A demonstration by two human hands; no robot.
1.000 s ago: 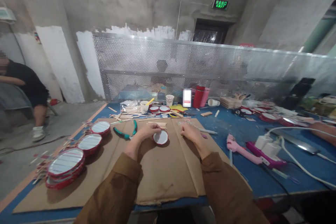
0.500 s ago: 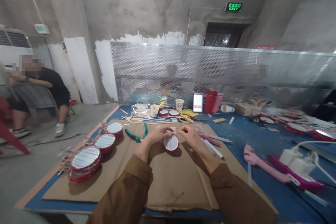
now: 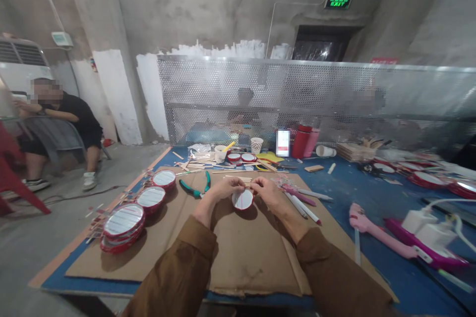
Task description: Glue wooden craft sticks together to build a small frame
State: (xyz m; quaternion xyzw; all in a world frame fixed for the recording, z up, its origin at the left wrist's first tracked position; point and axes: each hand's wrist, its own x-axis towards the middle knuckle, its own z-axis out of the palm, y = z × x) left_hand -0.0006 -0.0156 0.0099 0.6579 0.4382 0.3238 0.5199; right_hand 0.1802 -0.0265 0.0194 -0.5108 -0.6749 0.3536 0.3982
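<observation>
My left hand (image 3: 226, 189)'s pinching the small red-rimmed white disc (image 3: 242, 200) – right fingertips (image 3: 253, 186) close together beside it; white paper cup (image 3: 220, 154) holds a yellow stick (image 3: 229, 146).

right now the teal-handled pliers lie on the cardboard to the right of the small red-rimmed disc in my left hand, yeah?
Not quite: the head view shows the teal-handled pliers to the left of the small red-rimmed disc in your left hand. They do lie on the cardboard.
</observation>
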